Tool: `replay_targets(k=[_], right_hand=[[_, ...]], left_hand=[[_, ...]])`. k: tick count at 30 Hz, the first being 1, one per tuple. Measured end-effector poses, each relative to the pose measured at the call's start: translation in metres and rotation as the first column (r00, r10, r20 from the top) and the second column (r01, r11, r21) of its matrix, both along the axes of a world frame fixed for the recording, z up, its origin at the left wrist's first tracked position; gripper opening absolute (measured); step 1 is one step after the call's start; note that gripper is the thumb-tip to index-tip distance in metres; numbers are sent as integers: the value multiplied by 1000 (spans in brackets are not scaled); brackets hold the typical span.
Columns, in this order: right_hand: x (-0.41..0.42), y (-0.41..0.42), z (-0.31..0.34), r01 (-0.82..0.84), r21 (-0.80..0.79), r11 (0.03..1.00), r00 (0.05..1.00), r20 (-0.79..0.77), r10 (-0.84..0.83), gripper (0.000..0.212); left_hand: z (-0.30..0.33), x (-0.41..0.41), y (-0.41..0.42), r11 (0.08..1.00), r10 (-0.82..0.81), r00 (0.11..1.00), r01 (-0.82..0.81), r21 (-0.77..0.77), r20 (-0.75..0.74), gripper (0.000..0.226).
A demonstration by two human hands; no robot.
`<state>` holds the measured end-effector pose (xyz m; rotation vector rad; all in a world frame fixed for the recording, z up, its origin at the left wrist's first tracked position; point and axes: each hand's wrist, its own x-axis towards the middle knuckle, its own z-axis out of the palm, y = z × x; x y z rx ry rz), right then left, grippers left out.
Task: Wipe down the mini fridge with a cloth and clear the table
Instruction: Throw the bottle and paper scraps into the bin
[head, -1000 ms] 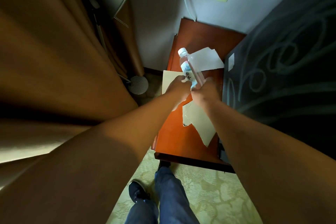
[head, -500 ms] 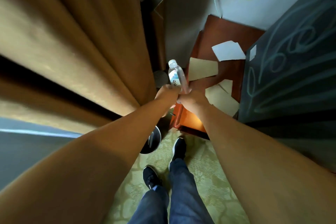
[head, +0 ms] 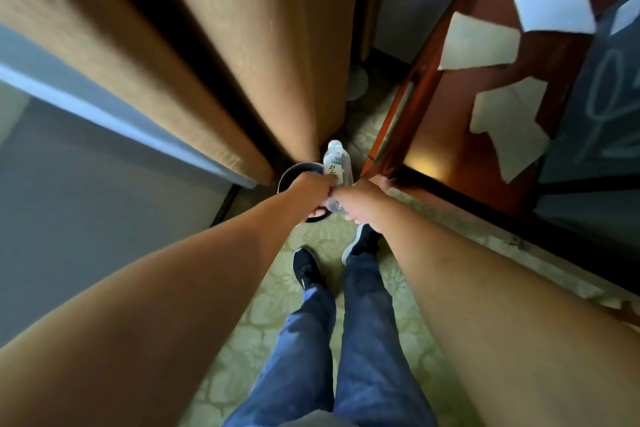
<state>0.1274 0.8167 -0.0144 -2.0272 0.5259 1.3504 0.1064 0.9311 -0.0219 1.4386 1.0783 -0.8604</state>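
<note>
Clear plastic water bottle [head: 337, 163], white cap on, labelled, held tilted above a dark round bin [head: 294, 174]. Red-brown wooden table [head: 485, 163] to the right bears several torn paper pieces [head: 479, 42], beige and white.

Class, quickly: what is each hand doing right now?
Left hand: grips the water bottle, held above the bin.
Right hand: also grips the bottle, lower down.
</note>
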Motion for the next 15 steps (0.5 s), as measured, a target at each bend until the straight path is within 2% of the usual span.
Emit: replay_targets(k=[3, 6, 10, 15], right_hand=[[-28, 2, -26, -111, -19, 994, 994, -19, 111, 45], [-52, 2, -50, -140, -21, 990, 989, -59, 138, 42], [-71, 9, -70, -157, -43, 987, 978, -143, 150, 35], [-73, 20, -82, -173, -59, 983, 977, -137, 164, 43]], left_hand=[[-20, -30, 6, 999, -19, 996, 16, -28, -90, 20], [-39, -55, 11, 999, -34, 987, 27, -46, -155, 17], [-55, -76, 16, 996, -63, 980, 51, -69, -188, 24], [-65, -81, 25, 997, -50, 980, 38, -70, -192, 21]])
